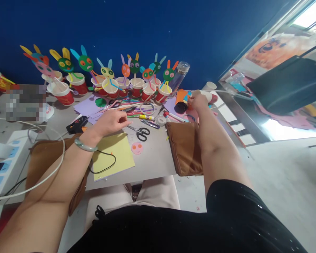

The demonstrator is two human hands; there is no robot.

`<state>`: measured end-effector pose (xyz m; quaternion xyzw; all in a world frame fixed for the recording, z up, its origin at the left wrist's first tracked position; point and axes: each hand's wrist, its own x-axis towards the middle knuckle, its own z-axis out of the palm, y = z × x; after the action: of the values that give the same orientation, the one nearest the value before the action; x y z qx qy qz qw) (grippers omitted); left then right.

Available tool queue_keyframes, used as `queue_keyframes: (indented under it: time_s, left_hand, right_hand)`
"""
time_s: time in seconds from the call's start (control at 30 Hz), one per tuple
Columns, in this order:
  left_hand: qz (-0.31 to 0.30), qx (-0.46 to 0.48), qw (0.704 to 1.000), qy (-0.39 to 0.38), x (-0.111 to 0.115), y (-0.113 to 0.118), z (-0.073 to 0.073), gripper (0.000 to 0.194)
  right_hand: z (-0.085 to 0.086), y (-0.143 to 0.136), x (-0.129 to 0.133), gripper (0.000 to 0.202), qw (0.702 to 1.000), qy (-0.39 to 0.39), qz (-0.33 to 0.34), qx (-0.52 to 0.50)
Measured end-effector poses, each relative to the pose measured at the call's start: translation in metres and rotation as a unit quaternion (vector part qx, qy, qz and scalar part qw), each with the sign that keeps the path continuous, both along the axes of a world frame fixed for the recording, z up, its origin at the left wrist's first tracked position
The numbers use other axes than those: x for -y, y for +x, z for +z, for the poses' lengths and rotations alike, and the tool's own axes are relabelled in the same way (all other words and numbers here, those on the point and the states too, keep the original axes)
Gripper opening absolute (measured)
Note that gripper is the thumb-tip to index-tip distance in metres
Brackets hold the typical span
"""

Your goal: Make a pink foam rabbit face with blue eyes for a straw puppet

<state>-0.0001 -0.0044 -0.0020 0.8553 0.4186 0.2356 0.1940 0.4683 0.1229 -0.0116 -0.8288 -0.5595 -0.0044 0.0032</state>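
On table: left hand (111,122) loosely curled, empty; right hand (197,102) grasping one orange roll (181,100).

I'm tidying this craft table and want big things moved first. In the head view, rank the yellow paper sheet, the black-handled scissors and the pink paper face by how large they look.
1. yellow paper sheet, by far the largest
2. black-handled scissors
3. pink paper face, smallest, though close to the scissors

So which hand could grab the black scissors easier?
Probably the left. The left hand rests on the table right beside the scissors, just above the yellow paper, and looks empty. The right hand is stretched farther back, busy with an orange paper roll.
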Motion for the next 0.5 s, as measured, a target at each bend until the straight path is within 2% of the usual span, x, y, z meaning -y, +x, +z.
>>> queue_keyframes:
  time_s: [0.27,0.4,0.5]
  left_hand:
    - [0.005,0.006,1.000,-0.018,0.003,0.002,0.003,0.037]
    - [0.005,0.046,0.996,-0.072,0.004,0.001,0.007,0.037]
    - [-0.047,0.038,0.987,-0.152,0.003,0.000,0.010,0.036]
  right_hand:
    - [0.000,-0.009,-0.024,0.034,0.998,-0.030,0.043,0.038]
    - [-0.005,-0.012,-0.028,0.024,0.998,-0.002,0.050,0.030]
    - [-0.007,-0.010,-0.028,0.024,0.998,0.037,0.049,0.010]
